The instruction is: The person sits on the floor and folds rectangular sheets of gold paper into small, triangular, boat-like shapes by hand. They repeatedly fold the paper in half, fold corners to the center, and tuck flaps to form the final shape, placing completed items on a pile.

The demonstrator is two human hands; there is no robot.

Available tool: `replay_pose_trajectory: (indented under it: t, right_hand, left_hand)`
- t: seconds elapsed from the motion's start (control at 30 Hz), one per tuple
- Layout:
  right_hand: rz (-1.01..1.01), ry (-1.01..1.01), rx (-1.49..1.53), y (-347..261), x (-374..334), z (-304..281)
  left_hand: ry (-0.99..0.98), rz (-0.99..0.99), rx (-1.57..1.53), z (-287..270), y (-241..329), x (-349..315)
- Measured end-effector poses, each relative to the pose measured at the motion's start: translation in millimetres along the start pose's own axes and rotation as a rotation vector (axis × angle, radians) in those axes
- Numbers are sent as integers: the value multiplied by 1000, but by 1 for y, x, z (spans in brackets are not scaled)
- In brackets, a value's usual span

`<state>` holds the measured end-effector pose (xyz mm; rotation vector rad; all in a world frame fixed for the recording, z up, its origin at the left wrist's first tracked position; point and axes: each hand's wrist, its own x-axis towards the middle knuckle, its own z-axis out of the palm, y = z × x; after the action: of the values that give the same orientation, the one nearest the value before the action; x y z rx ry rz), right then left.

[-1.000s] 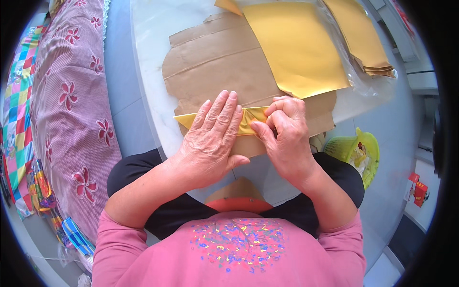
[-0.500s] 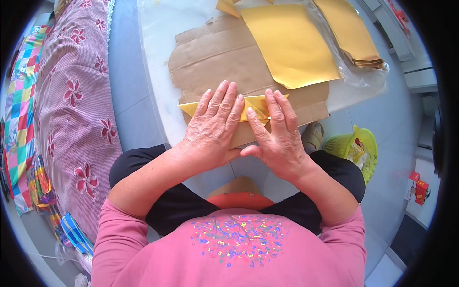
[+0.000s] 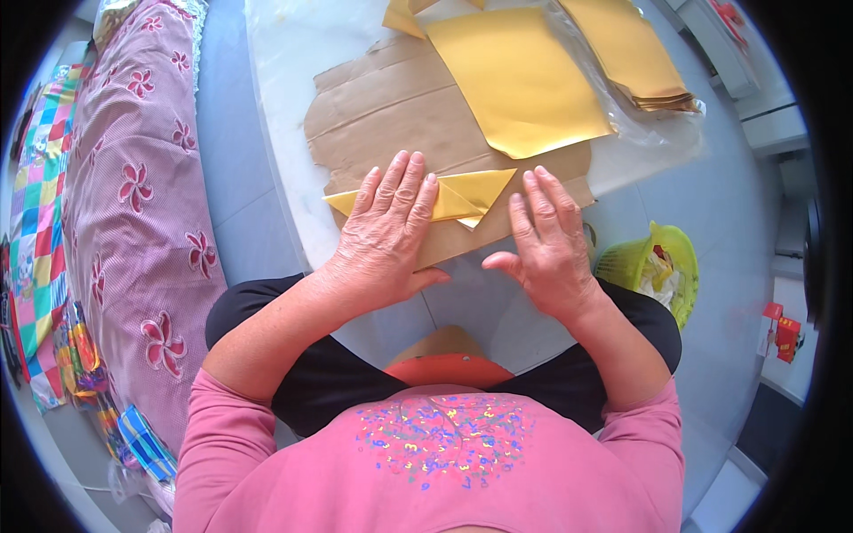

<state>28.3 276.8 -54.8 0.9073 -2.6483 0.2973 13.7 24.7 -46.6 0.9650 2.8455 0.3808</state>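
Note:
A folded sheet of golden paper (image 3: 475, 193) lies across the near part of a brown cardboard piece (image 3: 391, 111). It is creased into a long, boat-like strip with pointed ends. My left hand (image 3: 384, 222) rests flat on its left half, fingers stretched out and covering part of it. Just past the paper's right tip, my right hand (image 3: 549, 235) is held with its fingers spread and nothing in them; the fingertips are over the cardboard. Beyond the hands, a flat golden sheet (image 3: 524, 84) lies partly on the cardboard.
A stack of golden paper (image 3: 631, 53) in clear plastic sits at the table's far right. More folded golden paper (image 3: 407, 16) is at the far edge. A yellow-green basket (image 3: 682, 293) stands on the floor at right. A pink flowered cover (image 3: 133, 231) runs along the left.
My right hand has lifted off the folded paper and moved right, uncovering its right end. My left hand stays pressed on the paper.

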Motion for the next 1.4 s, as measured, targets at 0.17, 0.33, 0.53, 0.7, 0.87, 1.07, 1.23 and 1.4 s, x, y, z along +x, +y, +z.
replay_pose_trajectory:
  t: [0.17, 0.33, 0.53, 0.7, 0.87, 1.07, 1.23, 1.4]
  right_hand:
    - [7, 252, 111, 15, 4, 0]
    - [192, 352, 449, 9, 15, -6]
    - [582, -102, 1268, 1, 33, -15]
    - [580, -542, 1472, 9, 41, -21]
    - [628, -479, 1660, 13, 44, -25]
    - [678, -40, 1749, 19, 53, -23]
    - [674, 57, 1663, 9, 60, -15]
    - [698, -37, 1621, 10, 63, -17]
  left_hand:
    - [63, 57, -60, -2, 6, -6]
    - [177, 235, 6, 10, 11, -12]
    - [239, 303, -60, 5, 15, -9]
    - [394, 427, 109, -2, 12, 1]
    - [515, 451, 140, -10, 12, 13]
    - [571, -2, -763, -22, 22, 22]
    - [15, -439, -1682, -29, 24, 34]
    - [94, -309, -1639, -25, 27, 39]
